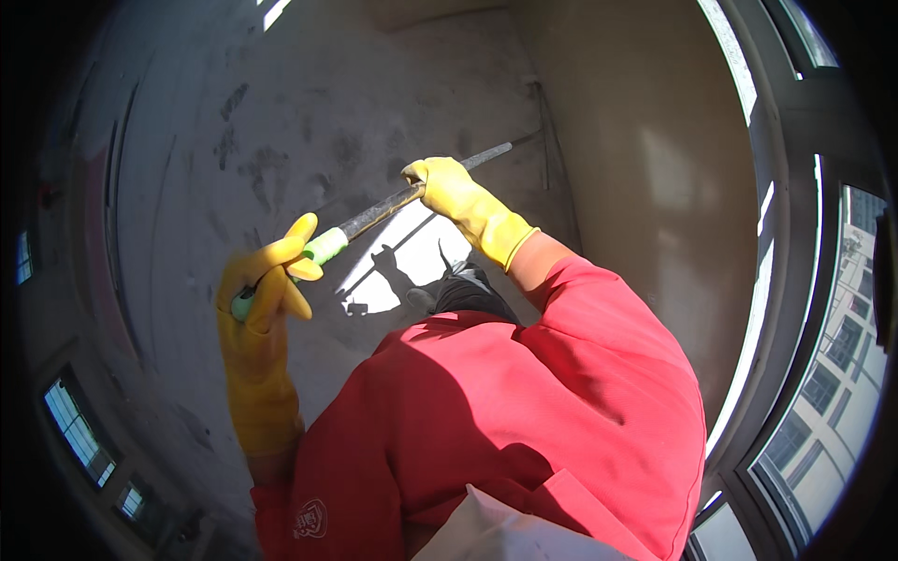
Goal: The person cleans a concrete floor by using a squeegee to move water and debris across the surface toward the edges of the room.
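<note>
A long dark pole (pixel 382 212) with a light green grip section runs diagonally from lower left to upper right. My left hand (pixel 270 280), in a yellow rubber glove, is wrapped round the green end, its rounded tip showing below the fingers. Further along the shaft, my right hand (pixel 449 189), gloved likewise, grips the pole from above. Beyond that hand the shaft thins and reaches toward the foot of the wall; what its far end carries is too dark to tell.
The grey floor (pixel 323 105) has dark smudges and a bright sunlit patch by my shoes. A beige wall (pixel 645 140) rises at right, beneath framed windows (pixel 821 365). More windows (pixel 78 428) show at far left.
</note>
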The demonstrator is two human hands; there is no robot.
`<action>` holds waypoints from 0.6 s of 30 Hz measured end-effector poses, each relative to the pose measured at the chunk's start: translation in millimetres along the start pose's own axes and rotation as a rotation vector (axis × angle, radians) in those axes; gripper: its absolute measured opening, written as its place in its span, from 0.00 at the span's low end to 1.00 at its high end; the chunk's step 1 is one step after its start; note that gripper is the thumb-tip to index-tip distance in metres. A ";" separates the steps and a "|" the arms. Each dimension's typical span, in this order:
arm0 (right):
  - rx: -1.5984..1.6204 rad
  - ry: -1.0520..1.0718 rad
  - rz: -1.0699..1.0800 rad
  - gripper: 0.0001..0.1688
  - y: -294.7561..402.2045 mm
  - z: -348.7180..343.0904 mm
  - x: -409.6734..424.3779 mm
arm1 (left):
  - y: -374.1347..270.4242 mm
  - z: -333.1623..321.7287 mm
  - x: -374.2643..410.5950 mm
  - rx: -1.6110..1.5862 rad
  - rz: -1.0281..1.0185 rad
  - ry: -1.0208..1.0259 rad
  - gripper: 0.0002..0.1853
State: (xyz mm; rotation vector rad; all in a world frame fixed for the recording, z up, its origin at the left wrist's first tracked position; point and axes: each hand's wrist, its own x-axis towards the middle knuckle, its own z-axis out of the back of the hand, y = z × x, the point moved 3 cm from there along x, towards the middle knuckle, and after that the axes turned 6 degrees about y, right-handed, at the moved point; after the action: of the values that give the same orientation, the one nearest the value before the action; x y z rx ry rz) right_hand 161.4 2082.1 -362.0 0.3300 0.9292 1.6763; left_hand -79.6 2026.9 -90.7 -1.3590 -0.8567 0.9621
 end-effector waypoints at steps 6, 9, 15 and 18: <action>0.063 0.144 0.181 0.22 68.4 -34.5 38.1 | -32.6 33.3 -30.7 0.117 -0.214 -0.088 0.15; 0.106 0.294 0.172 0.28 108.7 -52.2 56.8 | -48.7 51.2 -49.1 0.272 -0.246 -0.174 0.16; 0.109 0.517 0.146 0.34 166.3 -46.2 47.7 | -79.7 81.3 -82.3 0.257 -0.367 -0.142 0.15; 0.052 0.406 0.085 0.36 169.0 -11.1 43.7 | -79.7 83.2 -66.5 0.174 -0.429 -0.145 0.13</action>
State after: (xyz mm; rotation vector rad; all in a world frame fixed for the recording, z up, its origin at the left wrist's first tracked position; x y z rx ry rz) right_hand 23.1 2108.5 -258.2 0.0622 1.2731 1.8364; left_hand -177.1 2000.0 -4.3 -0.9144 -1.0937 0.7821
